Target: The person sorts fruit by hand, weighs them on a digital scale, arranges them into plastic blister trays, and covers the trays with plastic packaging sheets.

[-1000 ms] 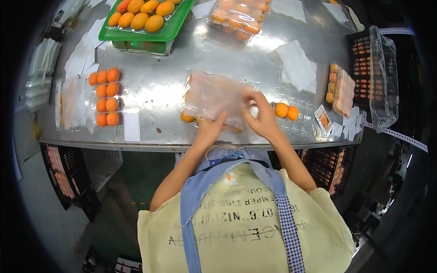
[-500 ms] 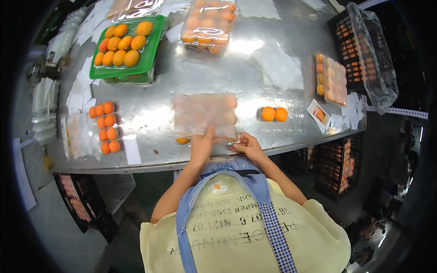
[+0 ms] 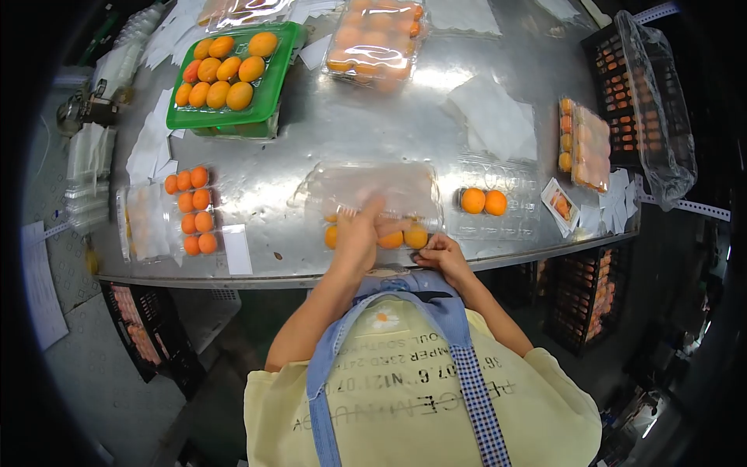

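A clear plastic box of orange fruit lies on the metal table in front of me, partly under a whitish translucent sheet. Across the near part of the box, my left hand rests with its fingers spread over the sheet. Several orange fruits show along the box's near edge. At the box's near right corner is my right hand, its fingers pinched together; what they hold is too small to make out.
Two oranges sit in an open clear tray to the right. Further off stand a green tray of fruit, a filled box and white sheets. Left is another orange-filled tray. A black crate stands far right.
My right hand has come down from the sheet to the box's near right corner. The sheet has shifted away from me, uncovering fruit at the near edge. The camera view has shifted too.
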A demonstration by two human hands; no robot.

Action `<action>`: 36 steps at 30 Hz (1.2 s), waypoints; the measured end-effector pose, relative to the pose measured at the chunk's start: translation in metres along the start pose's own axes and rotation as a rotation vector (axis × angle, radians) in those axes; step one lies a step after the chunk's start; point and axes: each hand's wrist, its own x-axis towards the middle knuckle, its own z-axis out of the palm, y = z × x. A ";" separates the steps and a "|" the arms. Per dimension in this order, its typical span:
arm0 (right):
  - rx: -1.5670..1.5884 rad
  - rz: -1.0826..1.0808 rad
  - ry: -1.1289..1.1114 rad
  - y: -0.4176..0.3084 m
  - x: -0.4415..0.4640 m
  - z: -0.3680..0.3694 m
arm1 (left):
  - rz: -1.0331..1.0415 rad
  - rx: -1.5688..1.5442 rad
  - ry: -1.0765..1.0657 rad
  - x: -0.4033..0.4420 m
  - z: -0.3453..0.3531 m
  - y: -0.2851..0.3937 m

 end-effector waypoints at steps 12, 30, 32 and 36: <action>-0.179 -0.034 -0.044 -0.002 0.001 -0.014 | -0.043 0.242 -0.249 0.080 0.009 0.047; -1.360 -0.698 0.286 -0.088 -0.022 0.091 | 0.250 0.168 0.413 -0.011 -0.212 -0.031; -1.343 -0.723 0.239 -0.083 -0.020 0.115 | 0.242 0.174 0.357 -0.014 -0.221 -0.032; -1.381 -0.732 0.241 -0.059 -0.016 0.147 | 0.214 0.216 0.254 -0.022 -0.244 -0.036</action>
